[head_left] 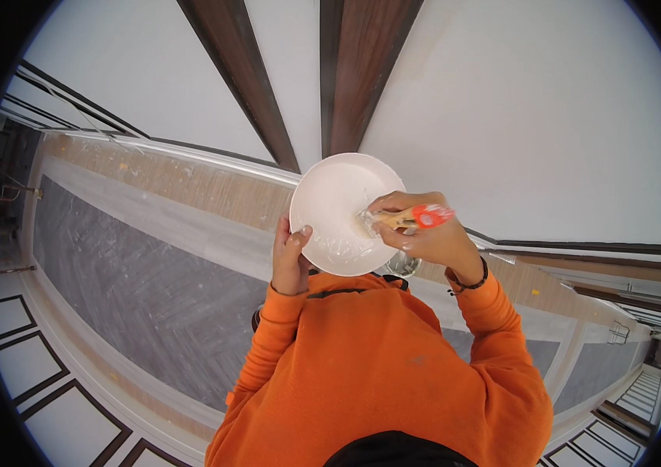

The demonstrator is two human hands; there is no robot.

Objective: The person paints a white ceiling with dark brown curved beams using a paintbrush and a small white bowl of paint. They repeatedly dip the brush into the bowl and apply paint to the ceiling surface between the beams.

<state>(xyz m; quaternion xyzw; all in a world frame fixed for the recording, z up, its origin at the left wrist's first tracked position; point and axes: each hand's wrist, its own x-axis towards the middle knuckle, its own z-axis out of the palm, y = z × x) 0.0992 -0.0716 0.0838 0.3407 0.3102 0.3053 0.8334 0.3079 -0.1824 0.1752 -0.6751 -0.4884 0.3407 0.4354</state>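
Observation:
My left hand [291,258] grips the left edge of a round white bowl [316,201], its thumb over the rim. Glossy white smears show on the inside of the bowl, toward the near side. In my right hand [447,243] is a paintbrush [428,216] with a wooden handle and a red end. The brush head reaches over the right part of the bowl and appears to touch its inside. Whitish stains mark my right fingers.
A round container [402,265], partly hidden by my right hand and the bowl, is below. Ahead stands a white wall [533,117] with dark brown wooden strips [365,70]. Grey herringbone flooring [151,272] with a pale border runs behind me, toward another panelled wall [23,366].

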